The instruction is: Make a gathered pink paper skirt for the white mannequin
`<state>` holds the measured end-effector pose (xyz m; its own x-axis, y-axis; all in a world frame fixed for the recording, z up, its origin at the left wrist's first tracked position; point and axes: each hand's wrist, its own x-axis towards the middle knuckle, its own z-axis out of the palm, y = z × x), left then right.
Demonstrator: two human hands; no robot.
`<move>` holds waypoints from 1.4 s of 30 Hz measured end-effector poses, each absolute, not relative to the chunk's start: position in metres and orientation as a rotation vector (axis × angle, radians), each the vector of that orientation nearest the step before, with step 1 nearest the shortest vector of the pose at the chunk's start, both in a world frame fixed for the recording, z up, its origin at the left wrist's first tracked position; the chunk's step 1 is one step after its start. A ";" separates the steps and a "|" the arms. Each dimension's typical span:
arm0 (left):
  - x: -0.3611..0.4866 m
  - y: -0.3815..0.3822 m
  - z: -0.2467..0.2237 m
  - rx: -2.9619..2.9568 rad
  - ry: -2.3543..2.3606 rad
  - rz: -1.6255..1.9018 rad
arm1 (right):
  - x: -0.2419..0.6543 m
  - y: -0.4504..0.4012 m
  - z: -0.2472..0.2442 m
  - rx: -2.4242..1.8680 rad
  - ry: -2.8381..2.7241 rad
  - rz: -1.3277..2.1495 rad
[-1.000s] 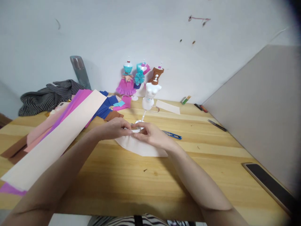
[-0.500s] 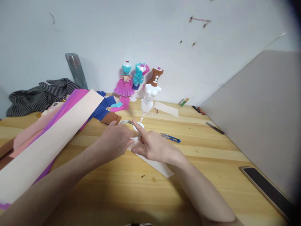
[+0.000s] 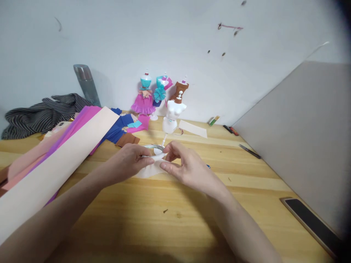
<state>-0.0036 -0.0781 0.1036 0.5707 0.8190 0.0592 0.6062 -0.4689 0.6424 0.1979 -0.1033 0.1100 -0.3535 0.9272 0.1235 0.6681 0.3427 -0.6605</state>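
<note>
My left hand (image 3: 131,157) is closed on the left side of a roll of tape (image 3: 155,157), thumb along its near rim. My right hand (image 3: 188,164) is curled at the roll's right side, its fingertips against the rim and its thumb lower. A pale crepe paper strip (image 3: 149,171) lies below the roll, partly hidden by my hands. Just behind stands a small white dress-form mannequin (image 3: 175,109) with a brown neck band; its base shows through the roll's opening. Thread snips (image 3: 208,166) are almost wholly hidden behind my right hand.
Crepe paper sheets (image 3: 68,149) and a striped cloth (image 3: 46,113) lie at left, near a grey bottle (image 3: 87,84). Dressed mannequins (image 3: 144,98) line the wall. A pale paper piece (image 3: 193,128), a craft knife (image 3: 249,151) and a phone (image 3: 309,219) lie to the right.
My hands have shifted from pointing and overlapping near the mannequin's base to either side of the tape roll, which is now lifted and tilted. The paper strip is drawn in beneath it.
</note>
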 end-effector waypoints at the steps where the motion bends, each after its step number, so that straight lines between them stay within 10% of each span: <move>1: -0.004 -0.078 0.102 2.184 1.116 0.484 | 0.198 -0.105 0.111 -1.397 -2.127 0.688; 42: 0.001 -0.076 0.089 2.223 1.090 0.777 | 0.194 -0.111 0.107 -1.183 -2.113 0.500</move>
